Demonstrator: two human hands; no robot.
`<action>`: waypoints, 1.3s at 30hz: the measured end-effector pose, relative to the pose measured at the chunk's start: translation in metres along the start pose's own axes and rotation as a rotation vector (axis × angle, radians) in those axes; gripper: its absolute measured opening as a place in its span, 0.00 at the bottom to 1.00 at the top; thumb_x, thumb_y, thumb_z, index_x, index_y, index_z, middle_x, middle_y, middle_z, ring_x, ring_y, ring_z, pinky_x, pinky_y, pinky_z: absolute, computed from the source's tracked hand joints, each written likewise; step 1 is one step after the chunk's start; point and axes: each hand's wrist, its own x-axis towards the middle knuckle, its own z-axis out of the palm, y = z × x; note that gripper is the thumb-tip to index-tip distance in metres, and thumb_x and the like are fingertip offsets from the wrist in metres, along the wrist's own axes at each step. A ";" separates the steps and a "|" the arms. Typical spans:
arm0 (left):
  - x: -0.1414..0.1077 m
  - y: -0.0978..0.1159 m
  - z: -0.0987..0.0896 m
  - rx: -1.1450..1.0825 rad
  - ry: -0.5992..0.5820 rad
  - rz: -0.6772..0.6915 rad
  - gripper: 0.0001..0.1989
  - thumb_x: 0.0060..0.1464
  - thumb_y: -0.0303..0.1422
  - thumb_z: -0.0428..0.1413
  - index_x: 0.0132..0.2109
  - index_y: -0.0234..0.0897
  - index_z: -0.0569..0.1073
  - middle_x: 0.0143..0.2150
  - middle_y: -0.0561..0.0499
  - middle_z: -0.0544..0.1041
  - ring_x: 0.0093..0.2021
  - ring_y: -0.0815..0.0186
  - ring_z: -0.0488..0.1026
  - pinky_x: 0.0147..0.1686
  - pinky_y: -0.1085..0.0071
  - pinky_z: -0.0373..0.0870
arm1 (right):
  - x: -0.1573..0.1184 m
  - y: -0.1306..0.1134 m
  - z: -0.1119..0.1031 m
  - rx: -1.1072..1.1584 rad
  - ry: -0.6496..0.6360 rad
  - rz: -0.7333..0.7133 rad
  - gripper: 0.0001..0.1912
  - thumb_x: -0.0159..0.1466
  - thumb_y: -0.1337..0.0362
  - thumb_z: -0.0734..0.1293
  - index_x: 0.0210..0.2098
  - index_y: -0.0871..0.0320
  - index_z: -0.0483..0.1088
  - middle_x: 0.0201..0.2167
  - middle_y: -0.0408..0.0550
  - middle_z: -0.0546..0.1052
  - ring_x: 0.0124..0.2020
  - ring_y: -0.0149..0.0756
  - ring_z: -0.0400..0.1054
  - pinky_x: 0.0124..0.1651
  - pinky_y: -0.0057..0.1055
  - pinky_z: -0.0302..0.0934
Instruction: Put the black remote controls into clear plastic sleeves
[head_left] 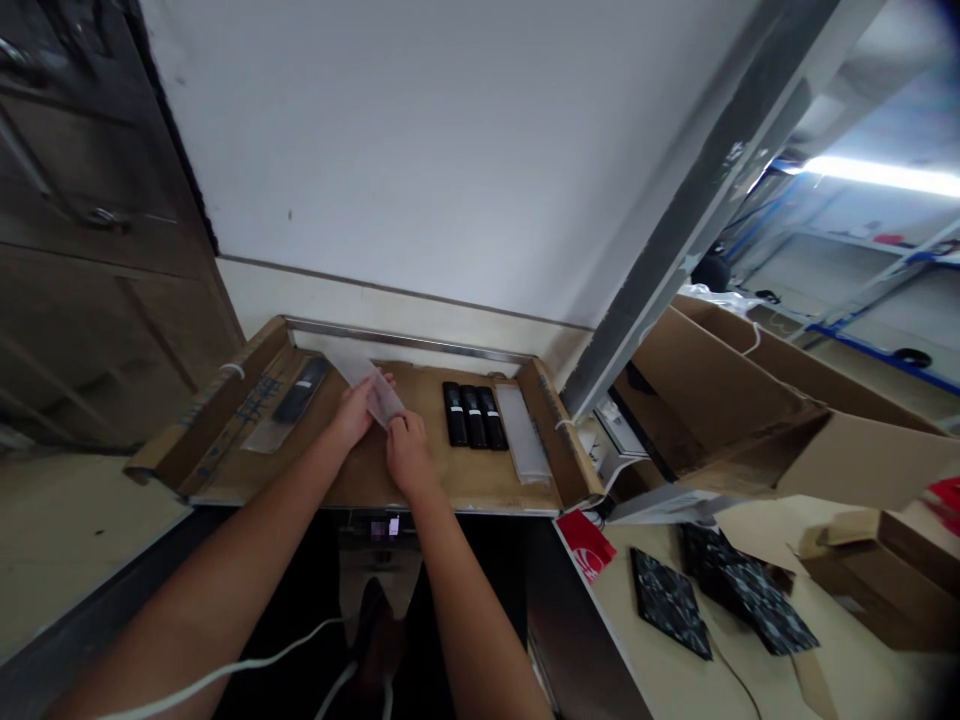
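Clamping left fingers (365, 391) and right fingers (398, 424) on a sleeve (384, 400), gap before black devices (473, 417), cardboard edges (571, 462) raised

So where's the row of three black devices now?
In the head view, the three black devices lie on the cardboard, right of the right hand and just left of the flat translucent plastic.

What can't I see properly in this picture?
Head view:
Any print on labels of the black devices: too small.
Part of the left hand: behind the translucent sleeve.
Dark item on the blue-edged shelf: blurred, too small.
Red item: cut off by the right edge.
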 end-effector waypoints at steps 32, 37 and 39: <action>-0.026 0.021 -0.011 -0.228 -0.006 -0.120 0.08 0.56 0.19 0.54 0.38 0.34 0.74 0.29 0.52 0.77 0.29 0.69 0.77 0.35 0.71 0.76 | 0.004 0.031 -0.034 -0.343 0.160 0.449 0.24 0.64 0.66 0.63 0.58 0.67 0.64 0.56 0.73 0.66 0.55 0.57 0.63 0.56 0.56 0.56; -0.028 0.021 -0.010 -0.238 -0.038 -0.119 0.07 0.56 0.20 0.54 0.39 0.33 0.75 0.30 0.51 0.78 0.29 0.69 0.77 0.34 0.72 0.76 | 0.000 0.037 -0.034 -0.191 0.105 0.254 0.25 0.62 0.62 0.67 0.57 0.63 0.65 0.55 0.62 0.67 0.55 0.49 0.64 0.58 0.43 0.60; -0.028 0.021 -0.011 -0.246 -0.030 -0.113 0.07 0.56 0.20 0.54 0.38 0.33 0.75 0.30 0.51 0.78 0.29 0.69 0.76 0.34 0.71 0.75 | -0.001 0.039 -0.034 -0.121 0.092 0.228 0.27 0.60 0.64 0.67 0.58 0.62 0.65 0.56 0.61 0.66 0.57 0.46 0.64 0.59 0.39 0.60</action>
